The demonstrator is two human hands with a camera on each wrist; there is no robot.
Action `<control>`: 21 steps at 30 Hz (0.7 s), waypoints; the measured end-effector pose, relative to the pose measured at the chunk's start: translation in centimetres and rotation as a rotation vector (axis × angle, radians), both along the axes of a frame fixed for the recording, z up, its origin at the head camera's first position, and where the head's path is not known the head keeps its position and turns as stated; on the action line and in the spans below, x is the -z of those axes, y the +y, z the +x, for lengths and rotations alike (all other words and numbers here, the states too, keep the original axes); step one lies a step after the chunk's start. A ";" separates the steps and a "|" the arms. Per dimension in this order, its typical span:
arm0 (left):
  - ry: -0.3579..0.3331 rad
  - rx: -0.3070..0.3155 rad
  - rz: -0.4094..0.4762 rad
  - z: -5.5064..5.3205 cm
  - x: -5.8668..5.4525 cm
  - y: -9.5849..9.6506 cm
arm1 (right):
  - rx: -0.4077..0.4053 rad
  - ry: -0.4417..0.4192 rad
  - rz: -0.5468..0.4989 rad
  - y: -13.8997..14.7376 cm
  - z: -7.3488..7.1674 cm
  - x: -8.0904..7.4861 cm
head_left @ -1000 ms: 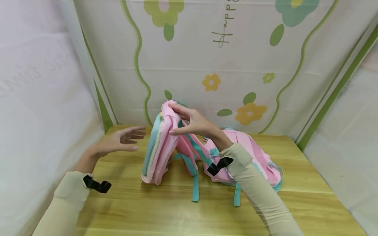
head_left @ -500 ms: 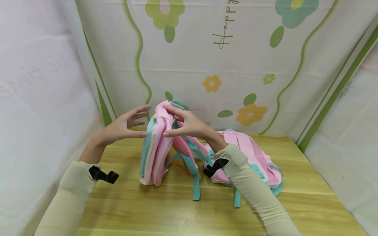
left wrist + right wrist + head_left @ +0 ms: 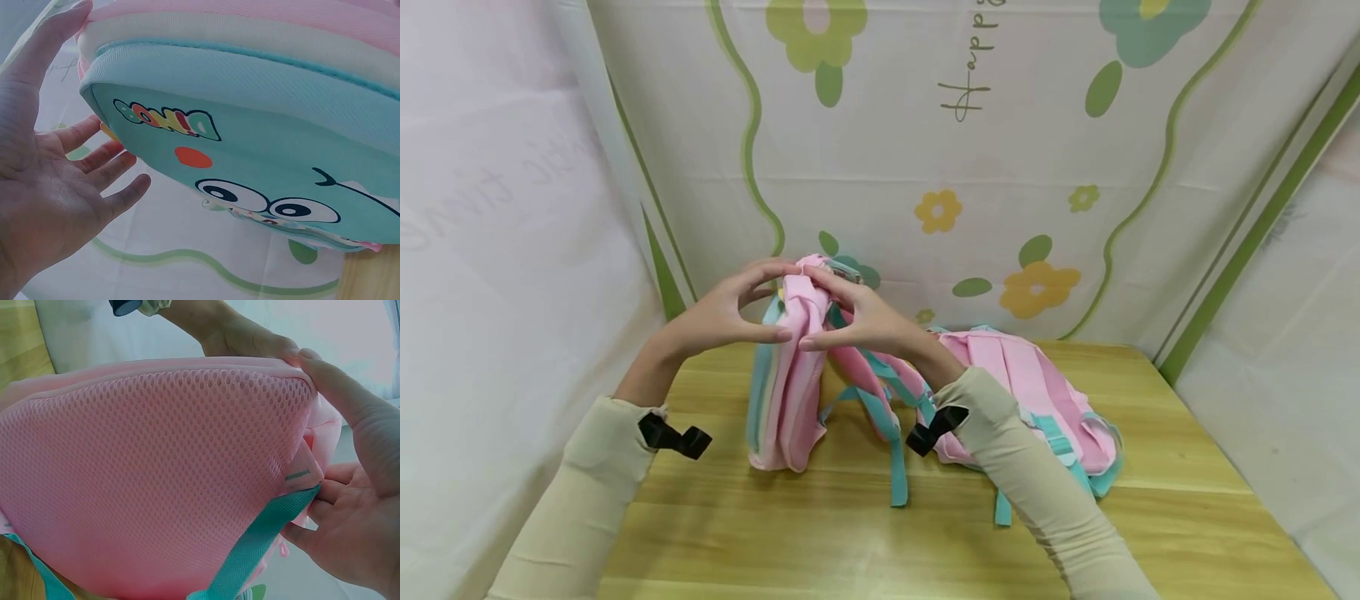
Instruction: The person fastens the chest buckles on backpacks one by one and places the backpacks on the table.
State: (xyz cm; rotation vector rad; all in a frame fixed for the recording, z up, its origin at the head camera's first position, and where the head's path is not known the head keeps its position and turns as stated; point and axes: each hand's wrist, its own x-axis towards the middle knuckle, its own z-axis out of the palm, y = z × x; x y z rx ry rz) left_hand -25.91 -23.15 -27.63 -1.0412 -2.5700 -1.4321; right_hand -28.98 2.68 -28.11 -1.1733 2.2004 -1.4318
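Observation:
A small pink and teal backpack (image 3: 790, 400) stands on edge on the table. Its teal front, with a cartoon face and a colourful "DINO" print (image 3: 167, 119), faces left; the pink mesh back panel (image 3: 156, 462) faces right. My left hand (image 3: 718, 310) holds the top from the front side, thumb on the near edge and fingers round the far side. From the back side my right hand (image 3: 876, 318) grips the same top end, its thumb near the left thumb. The right fingers reach behind the teal strap (image 3: 262, 531) in the right wrist view.
A second pink backpack (image 3: 1000, 358) lies on the wooden table (image 3: 820, 542) to the right, partly behind my right forearm. Loose teal straps (image 3: 898, 475) trail between the bags. Fabric walls printed with flowers (image 3: 1036, 287) enclose the back and sides.
My left hand has come up and right from beside the backpack to its top. The right hand has shifted slightly left, and the bag's top has tipped left with it.

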 end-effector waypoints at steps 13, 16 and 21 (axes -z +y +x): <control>0.007 -0.017 -0.052 -0.1 0.3 -1.1 | 0.034 0.018 0.004 -0.8 0.5 0.7; 0.004 -0.022 -0.053 -0.1 0.3 -1.4 | 0.048 0.033 0.005 -0.9 0.6 0.8; -0.012 -0.056 -0.058 0.2 0.0 -2.0 | 0.058 0.062 0.017 -0.9 0.6 0.9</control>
